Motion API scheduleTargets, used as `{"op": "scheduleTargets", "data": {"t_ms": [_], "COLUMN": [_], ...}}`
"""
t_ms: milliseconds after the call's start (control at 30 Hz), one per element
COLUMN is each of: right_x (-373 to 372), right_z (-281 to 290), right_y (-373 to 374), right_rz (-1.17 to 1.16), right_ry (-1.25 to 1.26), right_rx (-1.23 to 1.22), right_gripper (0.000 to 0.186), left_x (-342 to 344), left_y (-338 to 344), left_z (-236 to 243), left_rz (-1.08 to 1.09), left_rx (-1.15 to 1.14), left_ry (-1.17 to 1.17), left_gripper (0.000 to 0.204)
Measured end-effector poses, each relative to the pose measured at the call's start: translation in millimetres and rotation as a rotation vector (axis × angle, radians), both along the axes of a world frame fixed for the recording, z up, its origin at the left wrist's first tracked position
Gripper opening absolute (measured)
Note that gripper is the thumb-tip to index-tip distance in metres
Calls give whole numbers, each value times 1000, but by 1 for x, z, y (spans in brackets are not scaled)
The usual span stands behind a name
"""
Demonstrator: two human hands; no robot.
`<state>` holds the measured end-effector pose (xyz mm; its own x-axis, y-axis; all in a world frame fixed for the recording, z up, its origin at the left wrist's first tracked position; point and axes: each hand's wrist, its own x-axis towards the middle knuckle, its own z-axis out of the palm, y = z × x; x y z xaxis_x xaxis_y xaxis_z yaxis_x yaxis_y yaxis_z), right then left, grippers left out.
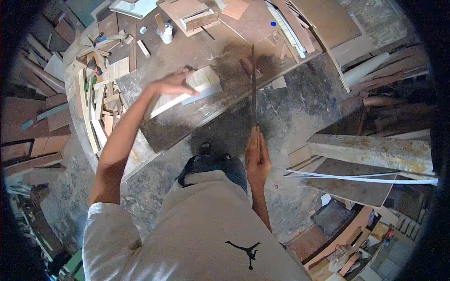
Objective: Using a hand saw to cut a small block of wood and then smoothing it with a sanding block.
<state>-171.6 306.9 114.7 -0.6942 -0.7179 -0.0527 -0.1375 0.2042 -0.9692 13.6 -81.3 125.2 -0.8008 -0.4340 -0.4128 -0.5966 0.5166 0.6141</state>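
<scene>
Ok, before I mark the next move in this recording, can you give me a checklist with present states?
1. Right hand closed on the brown wooden handle: ok.
2. Long, thin, dark blade apart from the pale rectangular wood block: ok.
3. Blade's cutting edge checked: cannot tell, it shows nearly edge-on.
4. Left hand firmly holding the block: cannot tell, the hand is over it but blurred.
5. Brown wooden bench free of loose pieces: not ok, pale wooden strips are heaped at its left.
</scene>
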Motion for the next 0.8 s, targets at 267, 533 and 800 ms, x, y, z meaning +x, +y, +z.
{"op": "scheduleTargets", "data": {"t_ms": [267,533,800], "right_x": [17,27,34], "right_z": [33,4,5], "right_y": [11,35,54], "right_rz": [-70,-174,-273], "right_ry": [-97,-200,-297], "right_rx": [61,-55,97], "right_gripper": [47,49,52], "left_x": [1,5,-38], "left_y": [-42,-70,66], "left_z": [0,-99,-73], "left_rz": [531,-9,127], "left_rx": [1206,-255,-517], "left_ry": [137,200,-140], "left_gripper": [63,62,137]}}
